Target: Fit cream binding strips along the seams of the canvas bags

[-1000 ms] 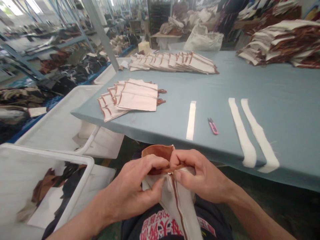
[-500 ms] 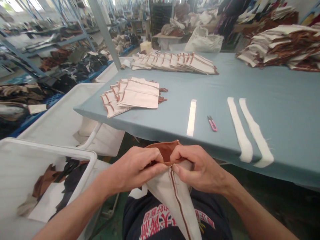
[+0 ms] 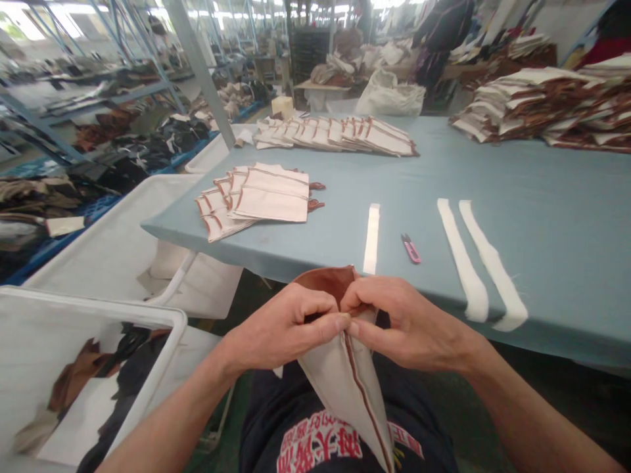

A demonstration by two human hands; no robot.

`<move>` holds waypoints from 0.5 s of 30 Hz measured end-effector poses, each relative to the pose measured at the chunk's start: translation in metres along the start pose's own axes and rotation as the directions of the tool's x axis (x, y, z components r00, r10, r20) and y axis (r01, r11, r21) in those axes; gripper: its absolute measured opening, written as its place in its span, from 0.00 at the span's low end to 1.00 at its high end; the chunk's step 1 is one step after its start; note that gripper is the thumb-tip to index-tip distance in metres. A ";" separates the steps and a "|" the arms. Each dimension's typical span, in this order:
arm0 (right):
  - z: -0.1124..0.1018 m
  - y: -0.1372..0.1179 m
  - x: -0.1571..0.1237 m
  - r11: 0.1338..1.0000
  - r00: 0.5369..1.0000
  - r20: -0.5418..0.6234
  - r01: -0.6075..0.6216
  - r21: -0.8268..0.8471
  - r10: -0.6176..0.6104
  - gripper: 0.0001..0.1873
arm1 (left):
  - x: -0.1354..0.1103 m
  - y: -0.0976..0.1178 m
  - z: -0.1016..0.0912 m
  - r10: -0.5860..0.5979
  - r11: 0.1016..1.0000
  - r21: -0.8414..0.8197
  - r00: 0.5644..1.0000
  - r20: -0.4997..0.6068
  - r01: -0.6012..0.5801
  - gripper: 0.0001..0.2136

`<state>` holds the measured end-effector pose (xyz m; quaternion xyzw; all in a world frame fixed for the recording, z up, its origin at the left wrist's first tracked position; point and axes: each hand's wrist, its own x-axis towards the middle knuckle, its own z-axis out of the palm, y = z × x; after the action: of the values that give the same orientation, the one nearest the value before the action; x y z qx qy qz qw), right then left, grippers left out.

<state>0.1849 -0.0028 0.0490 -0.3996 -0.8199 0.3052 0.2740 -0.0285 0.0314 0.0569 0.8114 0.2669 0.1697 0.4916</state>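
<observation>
A cream fabric bag piece [image 3: 340,381] with a brown seam down its middle and a brown lining hangs in front of my body. My left hand [image 3: 298,325] pinches its upper edge, thumb outside and fingers at the open mouth. Close against it, my right hand [image 3: 401,322] pinches the same edge, the two thumb tips almost meeting at the top of the seam. Whatever lies right between the fingertips is hidden. On the table beyond lie a white strip [image 3: 371,239] and pink thread snips [image 3: 411,249].
The blue-covered table [image 3: 374,177] carries a fanned stack of cream pieces [image 3: 271,194], a longer row of them [image 3: 335,135] and a large pile [image 3: 537,105]. Two white strips [image 3: 463,263] hang near its front edge. White bins [image 3: 182,322] stand at left. Behind the table is a person [image 3: 441,33].
Both hands have drawn closer together along the bag's edge, and the left thumb now covers the seam's top. The view has shifted slightly.
</observation>
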 end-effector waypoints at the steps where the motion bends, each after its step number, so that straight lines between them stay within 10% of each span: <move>1: -0.001 0.001 0.000 1.000 1.000 0.016 -0.013 0.022 0.012 0.03 | 0.001 -0.004 0.002 -0.002 0.999 -0.050 1.000 -0.013 0.002 0.18; 15: -0.013 0.018 0.012 0.937 0.994 0.080 -0.103 0.335 0.080 0.12 | -0.024 0.009 0.005 0.057 0.933 -0.310 0.924 -0.377 -0.184 0.28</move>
<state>0.1966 0.0200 0.0474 -0.3741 -0.7443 0.4668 0.2970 -0.0430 0.0103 0.0625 0.6841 0.2683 0.3901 0.5548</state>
